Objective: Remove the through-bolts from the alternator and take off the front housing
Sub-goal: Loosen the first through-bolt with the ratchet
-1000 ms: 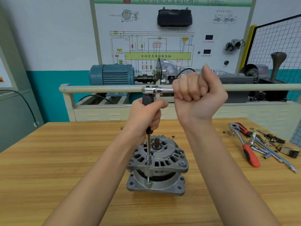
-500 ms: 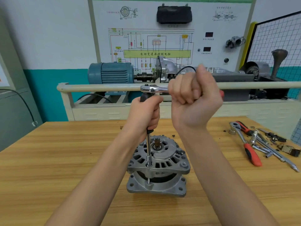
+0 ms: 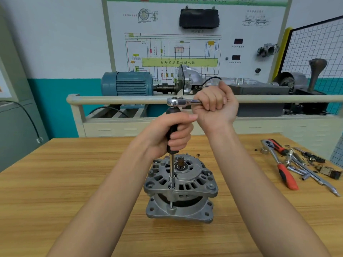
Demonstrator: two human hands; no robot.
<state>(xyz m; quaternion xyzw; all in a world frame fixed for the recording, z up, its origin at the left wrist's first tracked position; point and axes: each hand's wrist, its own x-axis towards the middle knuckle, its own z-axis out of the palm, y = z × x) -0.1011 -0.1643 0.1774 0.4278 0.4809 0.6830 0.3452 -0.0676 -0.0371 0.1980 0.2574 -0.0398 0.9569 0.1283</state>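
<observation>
Alternator (image 3: 181, 184) stands on our wooden table (image 3: 74, 182). Our left hand (image 3: 168, 135) grasps the black extension handle (image 3: 172, 134) over a through-bolt (image 3: 171, 186), our right hand (image 3: 216, 106) grasps the ratchet (image 3: 181, 102).

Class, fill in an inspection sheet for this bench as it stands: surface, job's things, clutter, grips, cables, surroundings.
Surface: wooden bench, small dark bits near the alternator.
Job's things: alternator upright, front housing on; long extension seated on a through-bolt; ratchet on top.
Clutter: red-handled ratchet, loose sockets and bars at right.
Grips: left hand holds the extension's black handle; right hand grips the ratchet handle.
Cables: black cable at left cabinet.
Surroundings: blue motor, wiring board, mesh panel.
</observation>
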